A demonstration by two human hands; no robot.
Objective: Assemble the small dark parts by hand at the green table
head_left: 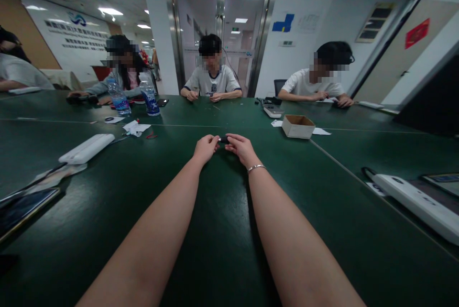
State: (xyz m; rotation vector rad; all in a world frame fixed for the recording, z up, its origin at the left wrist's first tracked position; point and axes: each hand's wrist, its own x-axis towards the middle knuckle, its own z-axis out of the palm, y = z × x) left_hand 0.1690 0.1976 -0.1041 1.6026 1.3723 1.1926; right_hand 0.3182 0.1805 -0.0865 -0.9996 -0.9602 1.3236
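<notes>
Phone: at the near left on the counter, well apart from both hands.
White bar: left, beyond the phone; a dark cord lies near it.
Bottles: two, upright at the far left; a hard knock would likely tip them, though the hands are well short of them.
Red loop: near the paper, left of the hands.
Left hand: grip closed, fingertips pinching the left end of the black piece.
Black piece: in the middle, between the hands; a slip could lose it, dark on dark green.
Right hand: grip closed on its right end; uneven pulling or twisting could jerk it free.
Box: far right of the hands, open-topped, apart from them.
</notes>
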